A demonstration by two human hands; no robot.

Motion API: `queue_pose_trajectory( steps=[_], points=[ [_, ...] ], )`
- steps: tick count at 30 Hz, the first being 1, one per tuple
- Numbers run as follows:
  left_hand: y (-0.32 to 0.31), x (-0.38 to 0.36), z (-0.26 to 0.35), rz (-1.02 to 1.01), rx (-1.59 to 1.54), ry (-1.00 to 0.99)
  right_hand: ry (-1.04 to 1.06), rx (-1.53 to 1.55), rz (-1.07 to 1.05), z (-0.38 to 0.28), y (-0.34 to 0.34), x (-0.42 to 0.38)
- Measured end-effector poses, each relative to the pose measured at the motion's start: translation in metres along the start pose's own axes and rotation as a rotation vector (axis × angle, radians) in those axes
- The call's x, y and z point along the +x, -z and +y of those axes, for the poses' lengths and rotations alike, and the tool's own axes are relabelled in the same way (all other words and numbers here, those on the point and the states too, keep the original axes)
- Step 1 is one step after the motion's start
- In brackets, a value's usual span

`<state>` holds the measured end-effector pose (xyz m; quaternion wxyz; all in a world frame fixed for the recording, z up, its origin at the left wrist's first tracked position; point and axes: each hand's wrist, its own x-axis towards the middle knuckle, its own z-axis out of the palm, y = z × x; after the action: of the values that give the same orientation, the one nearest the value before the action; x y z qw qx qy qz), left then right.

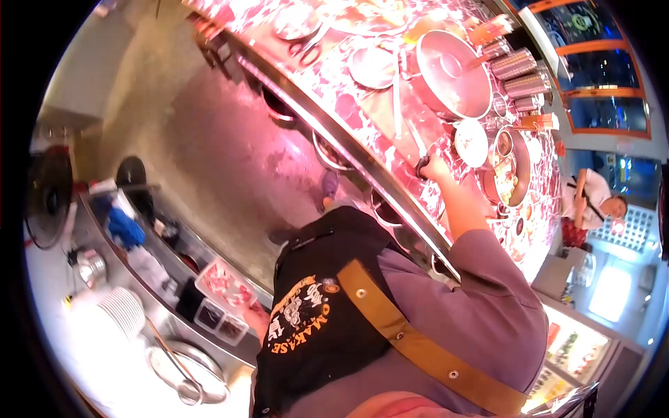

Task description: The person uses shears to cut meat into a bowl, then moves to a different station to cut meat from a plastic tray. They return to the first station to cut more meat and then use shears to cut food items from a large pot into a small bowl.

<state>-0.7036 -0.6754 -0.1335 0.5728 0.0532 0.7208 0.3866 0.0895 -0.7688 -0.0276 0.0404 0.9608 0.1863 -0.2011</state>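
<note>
My right hand (437,168) is closed around the black handle of a pale-bladed tool (418,144) at the counter's near side. Whether it is a knife or scissors cannot be told. Under it lies a reddish-brown board (389,117). A small white bowl (472,143) and a pan of food (509,177) stand just beyond that hand. On the other side, my left hand (258,318) grips the edge of a plastic tray of sliced red meat (226,287). The apron partly covers this hand.
A large pan (454,75), a smaller pan (373,67), scissors (304,51) and metal canisters (514,64) crowd the patterned counter. Behind left are stacked plates (117,313), a metal pot with a ladle (187,373) and a blue cloth (126,226). Another person (587,200) stands across the counter.
</note>
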Motion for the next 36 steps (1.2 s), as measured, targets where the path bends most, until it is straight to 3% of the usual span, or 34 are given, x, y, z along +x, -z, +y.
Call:
queue_pose_trajectory(
  steps=[3,4,5,7,8,9,11,14,16,19,21,23,25,28,32,36],
  points=[
    [-0.17,-0.062,0.094,-0.218,0.019,-0.322,0.129,0.03,-0.04,-0.003,0.021,-0.017],
    [-0.201,-0.05,0.108,-0.359,0.093,-0.38,0.173,0.068,-0.088,0.002,0.02,-0.014],
    [-0.253,-0.067,0.129,-0.359,0.188,-0.386,0.231,0.101,-0.141,0.01,0.02,-0.008],
    [-0.348,-0.113,0.157,-0.563,0.355,-0.443,0.225,0.284,-0.053,0.009,0.049,-0.027],
    [-0.392,-0.126,0.157,-0.657,0.268,-0.448,0.324,0.426,-0.035,0.036,0.024,-0.009],
    [-0.429,-0.123,0.151,-0.731,0.277,-0.477,0.198,0.866,-0.186,0.043,0.029,-0.015],
    [-0.506,-0.175,0.148,-0.79,0.401,-0.438,0.184,1.007,-0.294,0.063,0.063,-0.033],
    [-0.581,-0.236,0.136,-0.945,0.382,-0.364,0.231,1.08,-0.167,0.083,0.121,-0.067],
    [-0.613,-0.248,0.121,-1.045,0.519,-0.367,0.191,0.995,-0.037,0.072,0.18,-0.11],
    [-0.639,-0.254,0.103,-1.165,0.671,-0.383,0.387,0.948,0.11,0.054,0.23,-0.14],
    [-0.651,-0.255,0.091,-1.231,0.66,-0.277,0.544,0.628,0.2,0.024,0.264,-0.154],
    [-0.658,-0.268,0.09,-1.298,0.61,-0.167,0.56,0.255,0.214,-0.019,0.292,-0.169],
    [-0.664,-0.268,0.087,-1.343,0.634,-0.128,0.617,0.019,0.243,-0.055,0.296,-0.167],
    [-0.67,-0.243,0.08,-1.428,0.813,-0.16,0.662,-0.084,0.315,-0.093,0.284,-0.158],
    [-0.668,-0.229,0.082,-1.596,0.82,-0.24,0.611,-0.01,0.158,-0.124,0.266,-0.154],
    [-0.663,-0.226,0.084,-1.533,0.803,-0.105,0.44,-0.117,0.227,-0.136,0.249,-0.16]
  ],
)
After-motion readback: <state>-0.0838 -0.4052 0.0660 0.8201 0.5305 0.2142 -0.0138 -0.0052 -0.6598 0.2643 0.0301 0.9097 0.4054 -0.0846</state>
